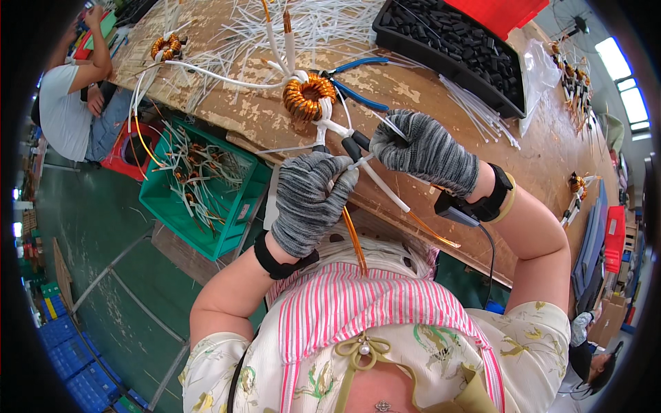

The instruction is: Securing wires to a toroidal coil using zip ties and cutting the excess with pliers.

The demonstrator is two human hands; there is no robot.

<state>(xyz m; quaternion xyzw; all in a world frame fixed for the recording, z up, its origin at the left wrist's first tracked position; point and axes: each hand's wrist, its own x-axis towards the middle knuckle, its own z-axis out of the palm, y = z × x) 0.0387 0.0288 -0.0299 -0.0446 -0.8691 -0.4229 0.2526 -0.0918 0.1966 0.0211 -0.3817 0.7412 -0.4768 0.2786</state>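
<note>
A copper-wound toroidal coil (308, 97) lies on the table edge, its white-sleeved leads running toward me. Black sleeve pieces (355, 143) sit on the near leads. My left hand (310, 199), in a grey knitted glove, is closed around one lead, whose bare copper ends (354, 241) hang below. A white cable tie (361, 162) crosses the leads between my hands. In a matching glove, my right hand (423, 151) is closed with fingers pinched on the tie. Another white-sleeved lead (385, 184) passes beneath that hand, its copper tip pointing right.
Blue-handled pliers (361, 82) lie behind the coil. Loose white cable ties (303, 31) cover the far table. A black bin (447, 58) holds small black sleeves. At left, a green crate (206, 186) contains coils. A person (76, 96) sits at the far left.
</note>
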